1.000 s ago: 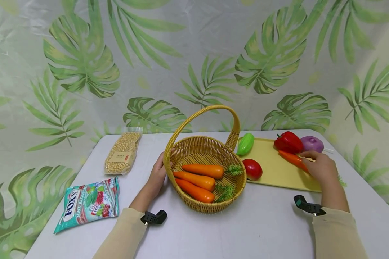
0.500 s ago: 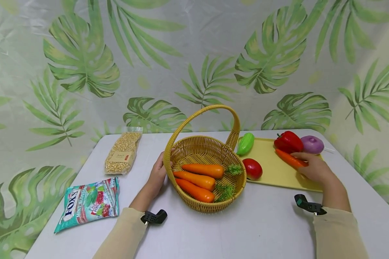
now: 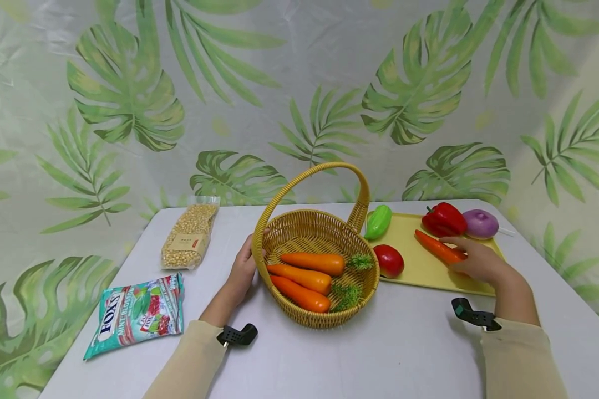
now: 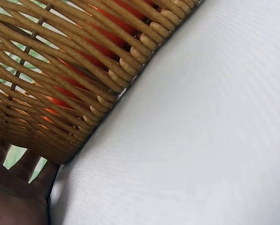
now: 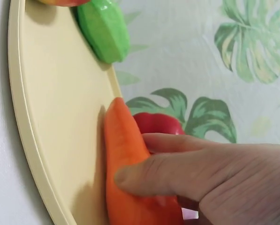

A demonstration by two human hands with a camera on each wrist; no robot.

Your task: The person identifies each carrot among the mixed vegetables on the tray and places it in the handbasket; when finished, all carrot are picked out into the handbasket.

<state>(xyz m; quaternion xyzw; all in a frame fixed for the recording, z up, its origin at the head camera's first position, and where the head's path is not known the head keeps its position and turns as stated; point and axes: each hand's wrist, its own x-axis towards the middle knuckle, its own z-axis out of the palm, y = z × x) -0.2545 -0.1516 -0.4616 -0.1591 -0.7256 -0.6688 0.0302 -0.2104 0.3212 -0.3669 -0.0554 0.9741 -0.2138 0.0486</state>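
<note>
My right hand (image 3: 479, 263) pinches a carrot (image 3: 436, 246) over the yellow tray. In the right wrist view, the thumb lies across the carrot (image 5: 125, 154) and a finger is on its far side; its lower end is cut off by the frame. My left hand (image 3: 243, 269) rests against the left side of the wicker basket (image 3: 299, 318), near the handle's base. Its fingers (image 4: 25, 164) look straight and spread against the basket wall in the left wrist view. Inside the basket lie three carrots (image 3: 304, 280) with green tops.
On the tray (image 3: 429, 280) are a tomato-like red vegetable (image 3: 389, 261), a green vegetable (image 3: 378, 222), a red bell pepper (image 3: 444, 219) and a purple onion (image 3: 481, 224). At left lie a bag of corn kernels (image 3: 192, 233) and a teal candy bag (image 3: 137, 313).
The carrot in my right hand has shifted left across the tray, away from the onion, with the hand. The left hand and basket have stayed in place.
</note>
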